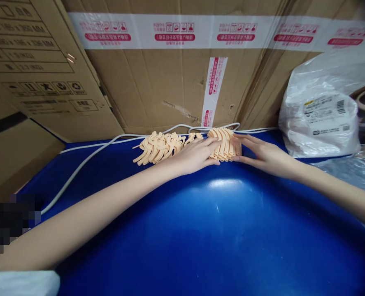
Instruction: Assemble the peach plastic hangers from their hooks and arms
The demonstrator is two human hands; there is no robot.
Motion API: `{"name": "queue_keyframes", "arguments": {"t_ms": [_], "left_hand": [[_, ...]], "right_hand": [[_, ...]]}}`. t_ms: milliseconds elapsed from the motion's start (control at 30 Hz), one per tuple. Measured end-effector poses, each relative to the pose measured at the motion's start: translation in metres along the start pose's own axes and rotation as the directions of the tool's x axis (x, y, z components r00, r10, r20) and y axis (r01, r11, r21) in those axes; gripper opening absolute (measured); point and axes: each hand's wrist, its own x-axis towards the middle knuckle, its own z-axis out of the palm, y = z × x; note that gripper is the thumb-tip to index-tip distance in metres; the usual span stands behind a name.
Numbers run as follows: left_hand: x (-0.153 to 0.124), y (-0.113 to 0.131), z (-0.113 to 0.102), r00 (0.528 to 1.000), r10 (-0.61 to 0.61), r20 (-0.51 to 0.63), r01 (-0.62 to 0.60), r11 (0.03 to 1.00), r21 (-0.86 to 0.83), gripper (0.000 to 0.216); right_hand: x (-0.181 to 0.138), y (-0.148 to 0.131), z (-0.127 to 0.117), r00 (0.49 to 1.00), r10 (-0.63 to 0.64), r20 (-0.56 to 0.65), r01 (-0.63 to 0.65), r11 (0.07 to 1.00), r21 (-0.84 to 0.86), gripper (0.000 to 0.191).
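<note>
Beige, flat, curved pieces with small holes lie in overlapping rows at the far side of the blue surface. The right-hand row of beige curved pieces [222, 144] sits between my two hands. My left hand [197, 155] reaches over its left side, fingers stretched out and thumb apart, touching the pieces. At the row's right end, my right hand [261, 154] rests its outstretched fingertips against the pieces, thumb spread below. Left of my left hand lies a looser row of beige hooked pieces [159, 147]. My left hand partly hides the pieces between the two rows.
Large cardboard boxes [157, 82] stand along the back, with another printed box [46, 78] at the left. White cables [86, 168] run behind the pieces and down the left. A white plastic bag [321, 115] with a label stands at the right on the blue surface [219, 238].
</note>
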Motion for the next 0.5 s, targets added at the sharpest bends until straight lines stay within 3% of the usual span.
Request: {"name": "queue_keyframes", "arguments": {"t_ms": [167, 333, 500], "left_hand": [[-0.030, 0.014, -0.007, 0.995, -0.020, -0.093, 0.020, 1.000, -0.005, 0.073], [-0.080, 0.036, -0.013, 0.984, -0.086, -0.156, 0.089, 0.996, 0.011, 0.066], [-0.119, 0.042, -0.007, 0.978, -0.173, -0.119, 0.175, 0.985, 0.007, 0.066]], "right_hand": [[-0.008, -0.051, -0.001, 0.990, -0.094, -0.101, 0.084, 0.992, -0.098, 0.059], [-0.015, -0.111, 0.021, 0.971, -0.234, -0.036, 0.232, 0.970, -0.067, 0.060], [-0.014, -0.127, 0.038, 0.957, -0.291, 0.004, 0.291, 0.956, -0.043, 0.073]]}}
